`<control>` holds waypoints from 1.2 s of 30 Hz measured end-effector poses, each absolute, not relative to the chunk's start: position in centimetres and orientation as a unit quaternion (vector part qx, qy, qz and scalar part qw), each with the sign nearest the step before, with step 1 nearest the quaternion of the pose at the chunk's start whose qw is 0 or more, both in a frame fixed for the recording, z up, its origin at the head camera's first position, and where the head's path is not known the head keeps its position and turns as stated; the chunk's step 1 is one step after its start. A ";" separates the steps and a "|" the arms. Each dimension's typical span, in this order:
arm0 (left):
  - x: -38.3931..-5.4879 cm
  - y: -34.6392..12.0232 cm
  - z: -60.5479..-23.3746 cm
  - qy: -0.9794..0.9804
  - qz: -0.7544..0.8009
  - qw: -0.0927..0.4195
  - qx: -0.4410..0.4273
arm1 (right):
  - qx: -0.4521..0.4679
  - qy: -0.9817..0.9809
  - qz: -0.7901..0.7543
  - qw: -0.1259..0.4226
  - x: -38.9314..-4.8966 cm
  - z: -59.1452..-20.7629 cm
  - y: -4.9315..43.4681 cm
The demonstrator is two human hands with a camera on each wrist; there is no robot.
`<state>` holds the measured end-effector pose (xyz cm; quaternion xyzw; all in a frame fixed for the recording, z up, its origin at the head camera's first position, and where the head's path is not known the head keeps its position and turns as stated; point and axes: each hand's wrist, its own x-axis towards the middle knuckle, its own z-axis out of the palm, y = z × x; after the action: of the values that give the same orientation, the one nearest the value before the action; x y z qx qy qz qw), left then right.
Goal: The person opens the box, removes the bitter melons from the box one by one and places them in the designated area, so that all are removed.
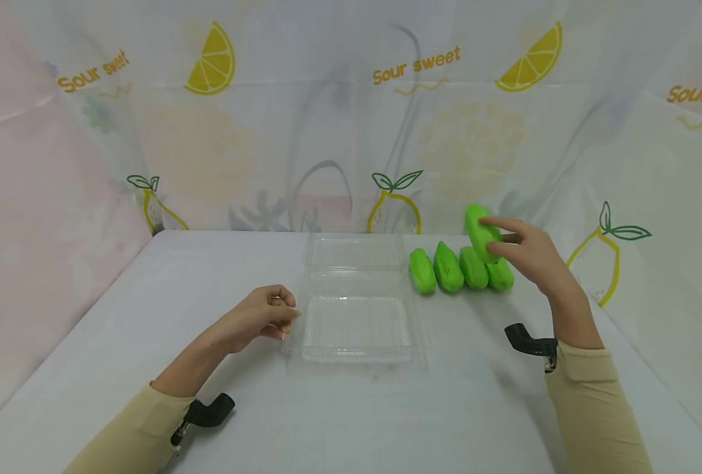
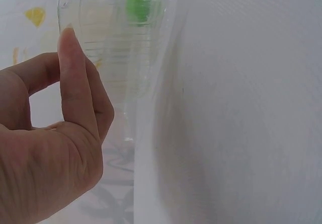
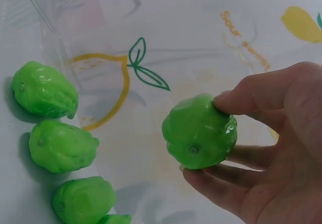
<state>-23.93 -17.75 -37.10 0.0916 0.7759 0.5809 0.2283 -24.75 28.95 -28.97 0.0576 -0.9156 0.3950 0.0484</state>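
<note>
A clear plastic clamshell box (image 1: 357, 329) lies on the table with its lid (image 1: 359, 253) folded back toward the far edge. At the box's left side, my left hand (image 1: 262, 316) pinches the rim between thumb and fingers; the left wrist view shows the thumb (image 2: 75, 83) on the clear edge. My right hand (image 1: 525, 253) holds a green, bumpy gourd (image 3: 198, 132) up in the air between thumb and fingers. Below it, several similar green gourds (image 1: 448, 268) lie in a row to the right of the lid.
The white table (image 1: 209, 263) ends at a hanging cloth (image 1: 256, 145) printed with lemons and words. Pinkish cloth (image 1: 43, 230) hangs on the left. Black wrist mounts (image 1: 209, 411) stick out from both sleeves.
</note>
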 end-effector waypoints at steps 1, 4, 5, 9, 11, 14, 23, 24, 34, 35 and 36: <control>-23.9 -17.7 -37.1 0.776 0.581 0.228 0.092 | 0.054 -0.916 0.395 0.047 -24.8 -29.0 29.2; -24.0 -17.7 -37.1 0.777 0.580 0.228 0.092 | 0.047 -0.919 0.389 0.044 -24.8 -29.0 29.8; -24.0 -17.7 -37.1 0.776 0.580 0.228 0.092 | 0.045 -0.921 0.386 0.043 -24.8 -29.1 29.9; -24.0 -17.6 -37.0 0.776 0.581 0.228 0.093 | 0.041 -0.923 0.381 0.042 -25.0 -29.3 30.5; -24.0 -17.5 -37.0 0.776 0.581 0.229 0.093 | 0.040 -0.921 0.384 0.040 -25.1 -29.5 30.7; -24.0 -17.5 -37.0 0.776 0.580 0.230 0.093 | 0.037 -0.919 0.391 0.036 -25.3 -29.8 31.1; -24.1 -17.6 -37.1 0.775 0.582 0.230 0.090 | 0.018 -0.916 0.400 0.036 -25.5 -30.3 31.8; -24.1 -17.6 -37.1 0.774 0.583 0.231 0.089 | 0.016 -0.916 0.400 0.038 -25.5 -30.4 31.9; -24.0 -17.6 -37.1 0.776 0.580 0.230 0.088 | 0.004 -0.921 0.384 0.062 -25.9 -31.1 32.5; -24.0 -17.6 -37.1 0.776 0.580 0.230 0.088 | 0.003 -0.922 0.382 0.062 -25.9 -31.2 32.6; -24.0 -17.6 -37.1 0.776 0.580 0.230 0.088 | 0.001 -0.922 0.381 0.062 -26.0 -31.3 32.6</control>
<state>-24.02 -17.59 -37.05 0.0883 0.7762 0.5803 0.2301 -25.96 32.64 -31.28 0.0013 -0.9223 0.3815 0.0618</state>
